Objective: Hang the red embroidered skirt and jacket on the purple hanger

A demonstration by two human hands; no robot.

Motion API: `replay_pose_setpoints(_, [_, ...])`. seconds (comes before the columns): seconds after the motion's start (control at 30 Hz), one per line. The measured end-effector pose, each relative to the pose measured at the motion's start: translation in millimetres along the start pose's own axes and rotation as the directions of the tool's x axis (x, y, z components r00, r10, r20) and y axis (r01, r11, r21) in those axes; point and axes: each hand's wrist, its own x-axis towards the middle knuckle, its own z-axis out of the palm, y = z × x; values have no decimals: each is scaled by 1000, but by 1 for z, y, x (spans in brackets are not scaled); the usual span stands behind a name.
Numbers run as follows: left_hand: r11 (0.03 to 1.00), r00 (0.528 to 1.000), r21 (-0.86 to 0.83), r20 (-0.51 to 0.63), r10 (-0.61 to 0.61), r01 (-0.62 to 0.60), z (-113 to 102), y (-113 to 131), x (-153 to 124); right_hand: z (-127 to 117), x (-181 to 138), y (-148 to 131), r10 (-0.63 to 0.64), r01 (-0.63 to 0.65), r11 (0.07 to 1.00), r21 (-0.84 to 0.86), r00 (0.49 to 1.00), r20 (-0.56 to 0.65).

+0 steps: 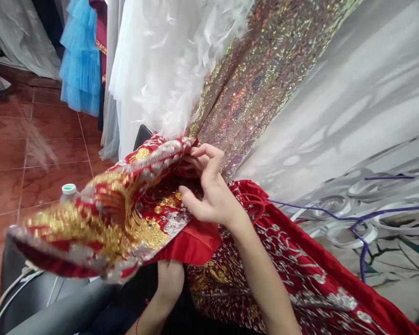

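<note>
A red garment (150,228) with gold and silver embroidery is lifted in front of me, its left part blurred. My right hand (211,190) has its fingers curled at the upper edge of the cloth, the thumb apart and lower down near gold beads. Red lining shows beneath this hand. Only the back and wrist of my left hand (171,277) come into view; it reaches up under the garment, and its fingers are covered. To the right of my right forearm lies a red embroidered skirt-like piece (300,265) with silver branch patterns and a red cord loop.
White feathered cloth (167,60) and a sequinned fabric (254,79) hang just beyond. A blue ruffled dress (80,60) hangs at the back left. A white-capped bottle (69,190) stands left of the garment. A purple cord (363,223) crosses at right; pale cables (19,284) lie at lower left.
</note>
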Motion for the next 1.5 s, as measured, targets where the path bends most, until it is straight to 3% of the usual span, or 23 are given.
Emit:
replay_pose_setpoints(0.1, [995, 994, 18, -39, 99, -98, 1, 6, 3, -21, -5, 7, -18, 20, 1000, -9, 983, 184])
replay_pose_setpoints(0.2, [987, 987, 24, -11, 162, -161, 9, 15, 9, -27, -14, 9, 38, 24, 981, -190, 948, 317])
replay_pose_setpoints(0.33, [995, 996, 42, 1, 88, -88, 18, 25, 9, -26, -15, 27, 134, -27, 917, -397, 960, 246])
replay_pose_setpoints(0.4, [988, 992, 93, -11, 124, -123, 23, 33, 8, -34, -7, 47, 163, -77, 904, -421, 972, 171])
replay_pose_setpoints(0.47, [963, 975, 154, 78, 209, -219, 28, 44, 8, -50, 2, 69, 266, -181, 867, -464, 956, 124])
replay_pose_setpoints(0.53, [928, 933, 187, 226, 279, -323, 33, 55, 11, -70, 8, 86, 482, -372, 719, -587, 875, 36])
replay_pose_setpoints(0.6, [903, 895, 202, 329, 303, -380, 36, 61, 17, -87, 7, 98, 677, -536, 463, -706, 728, -108])
replay_pose_setpoints(0.67, [898, 884, 223, 375, 280, -380, 36, 60, 24, -97, -1, 104, 769, -601, 259, -756, 602, -216])
replay_pose_setpoints(0.8, [920, 909, 271, 381, 168, -284, 35, 44, 32, -101, -20, 113, 848, -638, 150, -755, 476, -233])
replay_pose_setpoints(0.9, [924, 909, 302, 405, 97, -233, 34, 35, 35, -103, -26, 116, 871, -658, 100, -746, 420, -253])
replay_pose_setpoints(1.03, [918, 917, 337, 394, 65, -211, 34, 35, 38, -123, -40, 100, 777, -702, 28, -712, 463, -426])
replay_pose_setpoints(1.13, [903, 921, 364, 382, 80, -229, 36, 36, 38, -145, -66, 76, 577, -722, 44, -691, 583, -572])
replay_pose_setpoints(1.23, [852, 894, 422, 435, 108, -309, 42, 33, 34, -159, -93, 50, 451, -672, 187, -717, 707, -545])
replay_pose_setpoints(1.3, [782, 832, 458, 538, 135, -423, 50, 30, 31, -159, -105, 38, 515, -609, 261, -749, 744, -426])
replay_pose_setpoints(1.33, [738, 786, 454, 596, 165, -499, 54, 29, 29, -157, -109, 34, 563, -580, 253, -774, 739, -370])
replay_pose_setpoints(1.4, [644, 685, 403, 677, 268, -650, 66, 31, 27, -150, -113, 30, 637, -526, 161, -835, 701, -319])
replay_pose_setpoints(1.5, [539, 563, 286, 683, 465, -792, 94, 46, 28, -141, -113, 30, 671, -490, 21, -872, 654, -351])
